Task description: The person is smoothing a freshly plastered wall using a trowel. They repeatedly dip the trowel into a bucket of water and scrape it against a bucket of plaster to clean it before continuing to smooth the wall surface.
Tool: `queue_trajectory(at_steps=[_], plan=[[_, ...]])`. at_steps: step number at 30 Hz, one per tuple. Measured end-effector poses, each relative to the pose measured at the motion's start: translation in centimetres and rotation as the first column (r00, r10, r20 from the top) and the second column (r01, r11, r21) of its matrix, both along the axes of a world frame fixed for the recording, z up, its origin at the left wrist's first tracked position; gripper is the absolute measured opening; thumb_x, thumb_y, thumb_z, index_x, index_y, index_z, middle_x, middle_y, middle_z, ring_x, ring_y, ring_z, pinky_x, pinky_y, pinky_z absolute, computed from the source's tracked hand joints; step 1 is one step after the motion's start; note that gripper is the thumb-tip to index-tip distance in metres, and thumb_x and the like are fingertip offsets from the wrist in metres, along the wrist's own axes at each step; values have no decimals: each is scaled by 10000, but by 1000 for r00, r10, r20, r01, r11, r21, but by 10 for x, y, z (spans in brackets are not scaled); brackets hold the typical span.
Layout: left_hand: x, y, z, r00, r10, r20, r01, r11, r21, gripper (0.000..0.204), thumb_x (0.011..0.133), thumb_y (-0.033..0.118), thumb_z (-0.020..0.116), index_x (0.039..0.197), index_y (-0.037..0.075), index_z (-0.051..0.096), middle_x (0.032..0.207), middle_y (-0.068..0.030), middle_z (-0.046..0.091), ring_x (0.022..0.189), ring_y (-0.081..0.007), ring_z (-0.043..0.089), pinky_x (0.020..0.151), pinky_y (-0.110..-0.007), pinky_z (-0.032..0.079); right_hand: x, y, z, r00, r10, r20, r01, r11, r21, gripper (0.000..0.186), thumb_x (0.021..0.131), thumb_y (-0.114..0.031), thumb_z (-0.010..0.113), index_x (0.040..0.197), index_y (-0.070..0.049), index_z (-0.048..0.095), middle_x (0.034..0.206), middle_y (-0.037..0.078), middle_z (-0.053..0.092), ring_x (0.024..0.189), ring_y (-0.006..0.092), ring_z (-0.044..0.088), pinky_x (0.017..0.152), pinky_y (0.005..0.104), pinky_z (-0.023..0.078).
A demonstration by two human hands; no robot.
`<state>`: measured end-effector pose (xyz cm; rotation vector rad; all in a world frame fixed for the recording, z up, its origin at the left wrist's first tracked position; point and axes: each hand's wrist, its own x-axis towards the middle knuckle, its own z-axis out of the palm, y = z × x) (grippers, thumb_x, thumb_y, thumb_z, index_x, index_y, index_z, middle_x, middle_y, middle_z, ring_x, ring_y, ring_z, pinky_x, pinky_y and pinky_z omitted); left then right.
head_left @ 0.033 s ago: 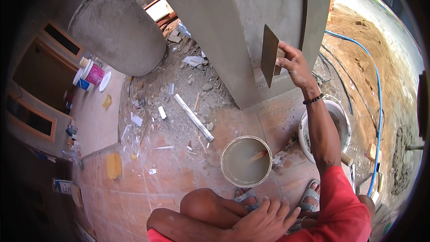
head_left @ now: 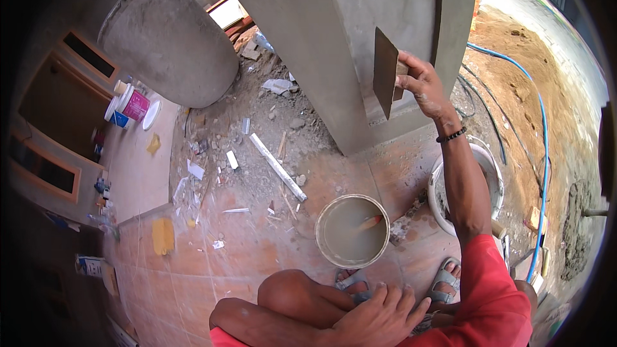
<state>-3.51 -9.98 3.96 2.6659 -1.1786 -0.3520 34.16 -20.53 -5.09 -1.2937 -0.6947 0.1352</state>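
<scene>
My right hand (head_left: pixel 421 90) grips a flat rectangular plastering trowel (head_left: pixel 384 71), its blade held upright at the grey plastered column face (head_left: pixel 347 38); whether the blade touches it I cannot tell. My left hand (head_left: pixel 389 318) lies over my lap near my knees, fingers apart and slightly curved, holding nothing. Between my feet and the column stands a round bucket (head_left: pixel 352 244) of cloudy grey water with a wooden-handled tool in it. A white bucket (head_left: pixel 442 209) of grey material is partly hidden behind my right forearm.
A large concrete ring or drum (head_left: pixel 164 38) stands back left, near paint tubs (head_left: pixel 135 106) on a ledge. Rubble and a white strip (head_left: pixel 276 167) lie on the floor, with a yellow sponge (head_left: pixel 162 238). Sand (head_left: pixel 514 103) and a blue hose (head_left: pixel 543 154) are at right.
My right hand and the trowel have moved slightly upward along the column. My left hand stays in the same place.
</scene>
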Motion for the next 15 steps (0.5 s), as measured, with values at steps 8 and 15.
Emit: queue_trajectory(at_steps=[8, 15], plan=[[8, -6, 9, 999, 5, 37, -9, 994, 107, 520, 971, 309, 488, 1389, 15, 582, 1051, -167, 642, 933, -316, 579, 856, -467, 449, 7, 42, 2, 984, 173, 45, -169, 982, -85, 575, 892, -92, 700, 1456, -108, 588, 1333, 43, 605, 1222, 177, 577, 1091, 316, 434], [12, -9, 12, 998, -54, 14, 53, 995, 80, 515, 978, 278, 462, 1405, 12, 570, 1062, -195, 644, 943, -331, 593, 883, -484, 459, 5, 20, -86, 988, 132, -77, -152, 901, -405, 641, 880, -7, 684, 1499, -75, 530, 1312, 16, 620, 1199, 141, 581, 1067, 273, 427]])
